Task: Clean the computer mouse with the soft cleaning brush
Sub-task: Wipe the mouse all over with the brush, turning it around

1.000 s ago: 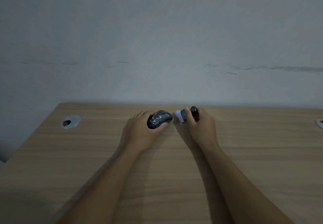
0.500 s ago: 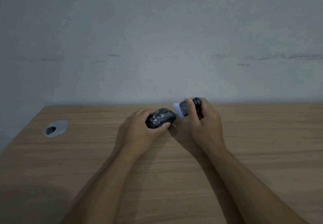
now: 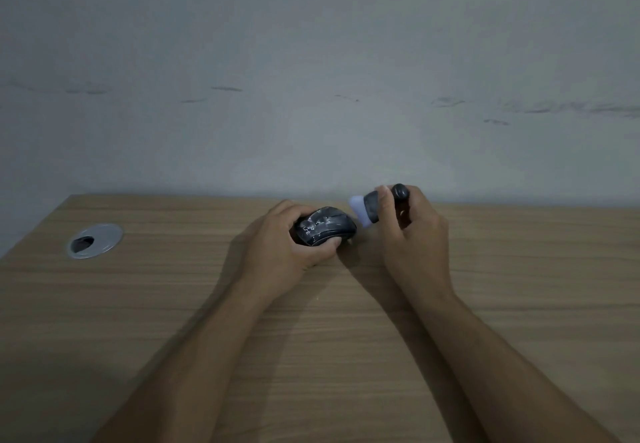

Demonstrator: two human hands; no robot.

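Note:
A glossy black computer mouse (image 3: 325,229) rests on the wooden desk (image 3: 311,338) near its far edge, and my left hand (image 3: 280,248) grips it from the left, fingers and thumb wrapped around its sides. My right hand (image 3: 414,238) holds a short dark cleaning brush (image 3: 372,209) with pale bristles pointing left. The bristle tip hovers just right of the mouse's front end, a small gap apart. Most of the brush handle is hidden in my fist; only its rounded dark top shows.
A round silver cable grommet (image 3: 95,242) is set into the desk at the far left. A grey wall (image 3: 311,79) rises directly behind the desk's far edge, close to both hands.
My right hand has lifted the brush up and to the right, away from the mouse's front. My left hand keeps its grip on the mouse. The camera view has shifted to the right.

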